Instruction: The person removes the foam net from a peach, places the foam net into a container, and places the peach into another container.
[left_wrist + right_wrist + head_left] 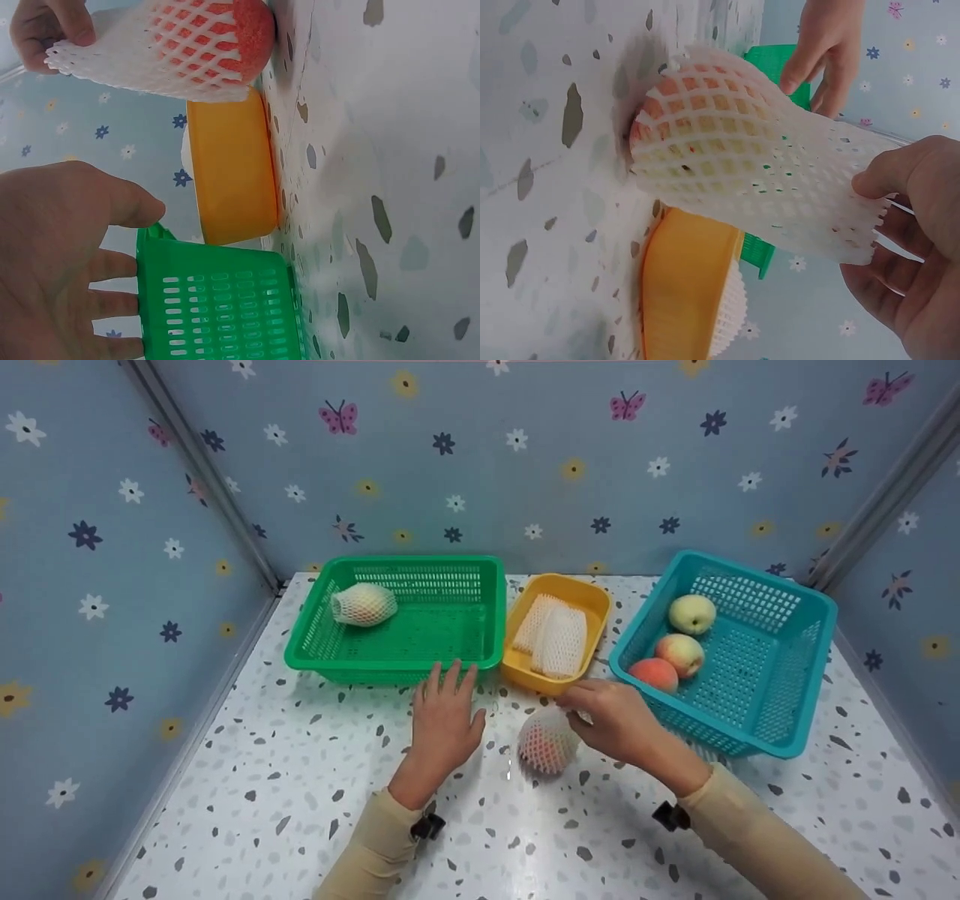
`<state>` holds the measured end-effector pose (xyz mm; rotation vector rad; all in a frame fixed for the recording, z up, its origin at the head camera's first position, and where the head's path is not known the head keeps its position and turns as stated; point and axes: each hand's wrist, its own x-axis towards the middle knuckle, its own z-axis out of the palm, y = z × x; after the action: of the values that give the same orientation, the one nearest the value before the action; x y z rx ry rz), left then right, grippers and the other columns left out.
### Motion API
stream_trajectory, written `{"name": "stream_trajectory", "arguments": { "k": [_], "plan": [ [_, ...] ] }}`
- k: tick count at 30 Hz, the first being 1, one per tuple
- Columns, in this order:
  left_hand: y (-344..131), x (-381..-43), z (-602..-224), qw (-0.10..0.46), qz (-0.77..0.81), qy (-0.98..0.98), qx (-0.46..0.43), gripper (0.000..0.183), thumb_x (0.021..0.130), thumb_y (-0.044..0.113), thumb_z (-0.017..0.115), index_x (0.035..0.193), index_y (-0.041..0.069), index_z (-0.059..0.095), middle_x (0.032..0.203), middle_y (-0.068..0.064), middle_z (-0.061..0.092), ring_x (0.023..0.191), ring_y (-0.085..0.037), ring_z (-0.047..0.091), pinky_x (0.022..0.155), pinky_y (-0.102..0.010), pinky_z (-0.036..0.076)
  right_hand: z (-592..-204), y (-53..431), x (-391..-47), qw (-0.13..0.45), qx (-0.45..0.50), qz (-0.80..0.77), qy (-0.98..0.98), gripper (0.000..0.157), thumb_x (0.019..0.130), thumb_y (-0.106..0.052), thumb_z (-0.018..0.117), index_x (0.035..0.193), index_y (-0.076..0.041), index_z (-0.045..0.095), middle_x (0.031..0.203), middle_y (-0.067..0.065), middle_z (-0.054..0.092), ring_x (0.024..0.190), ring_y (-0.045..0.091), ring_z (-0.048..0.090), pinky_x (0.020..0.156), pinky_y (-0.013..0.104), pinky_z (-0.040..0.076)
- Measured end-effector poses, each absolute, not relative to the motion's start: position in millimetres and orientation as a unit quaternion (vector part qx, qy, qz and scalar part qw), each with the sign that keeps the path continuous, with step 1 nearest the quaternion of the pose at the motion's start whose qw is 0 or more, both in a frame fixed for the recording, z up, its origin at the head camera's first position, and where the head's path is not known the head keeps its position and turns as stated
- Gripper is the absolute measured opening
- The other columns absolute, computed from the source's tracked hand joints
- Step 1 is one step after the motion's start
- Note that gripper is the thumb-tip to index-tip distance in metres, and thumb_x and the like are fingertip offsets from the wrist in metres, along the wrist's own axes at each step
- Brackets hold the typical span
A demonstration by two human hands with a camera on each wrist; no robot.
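My right hand (611,720) pinches the loose upper end of a white foam net sleeve (810,180). Inside the sleeve's lower part is a red and yellow fruit (253,37), seemingly a peach, resting on the table. Its red end pokes out of the net in the left wrist view. My left hand (446,720) is apart from the fruit, its fingers extended at the front rim of the green basket (390,666); whether they touch it I cannot tell. In that basket lies another netted fruit (365,604).
A yellow tray (517,664) between the baskets holds flat foam net sleeves (561,641). The blue basket (784,739) at right holds a pale fruit (691,614), a red-yellow one (681,655) and a redder one (654,675). Patterned walls enclose the speckled table (247,750).
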<state>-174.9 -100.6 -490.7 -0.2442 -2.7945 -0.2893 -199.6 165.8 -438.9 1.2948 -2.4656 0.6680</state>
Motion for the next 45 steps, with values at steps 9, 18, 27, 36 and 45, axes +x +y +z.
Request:
{"name": "stream_trajectory", "arguments": {
  "k": [9,18,27,36,45],
  "plan": [
    [-99.9,-174.2,-490.5,0.144,-0.087,-0.983,-0.078,0.066,0.088,0.034,0.070,0.146,0.012,0.044,0.147,-0.014,0.041,0.137,-0.041,0.029,0.100,-0.065,0.028,-427.4,176.4,-200.3,0.152,0.455,0.236,-0.845,0.030,0.080,0.001,0.070,0.107,-0.012,0.072,0.098,-0.002,0.071,0.086,0.014,0.066,0.070,0.030,0.055],
    [-100.8,-173.9,-490.2,0.140,-0.084,-0.984,-0.073,0.067,0.089,0.034,0.069,0.147,0.012,0.043,0.149,-0.014,0.039,0.138,-0.041,0.027,0.101,-0.065,0.028,-413.9,184.6,-199.7,0.151,0.447,0.226,-0.852,0.023,0.080,-0.001,0.072,0.100,-0.011,0.073,0.094,0.000,0.072,0.083,0.013,0.067,0.070,0.027,0.054],
    [-101.2,-172.7,-491.4,0.141,-0.088,-0.983,-0.075,0.068,0.089,0.034,0.068,0.147,0.012,0.042,0.149,-0.014,0.039,0.138,-0.041,0.026,0.101,-0.064,0.029,-404.7,194.4,-202.1,0.186,0.458,0.216,-0.842,0.020,0.076,-0.001,0.075,0.095,-0.009,0.074,0.090,0.002,0.072,0.082,0.016,0.068,0.072,0.031,0.055],
    [-100.7,-173.2,-491.8,0.142,-0.095,-0.982,-0.081,0.068,0.089,0.034,0.070,0.147,0.011,0.042,0.149,-0.015,0.038,0.139,-0.041,0.026,0.101,-0.062,0.030,-394.6,201.7,-205.3,0.216,0.451,0.220,-0.838,0.019,0.075,0.000,0.076,0.092,-0.006,0.071,0.087,0.004,0.072,0.081,0.017,0.068,0.068,0.033,0.055],
    [-98.5,-174.2,-491.6,0.123,-0.088,-0.986,-0.072,0.070,0.090,0.036,0.068,0.149,0.013,0.039,0.151,-0.014,0.036,0.140,-0.040,0.024,0.102,-0.062,0.030,-389.0,200.7,-204.3,0.209,0.434,0.217,-0.849,0.020,0.075,-0.001,0.079,0.092,-0.007,0.071,0.090,0.004,0.072,0.083,0.018,0.067,0.069,0.033,0.055]
  ]
}}
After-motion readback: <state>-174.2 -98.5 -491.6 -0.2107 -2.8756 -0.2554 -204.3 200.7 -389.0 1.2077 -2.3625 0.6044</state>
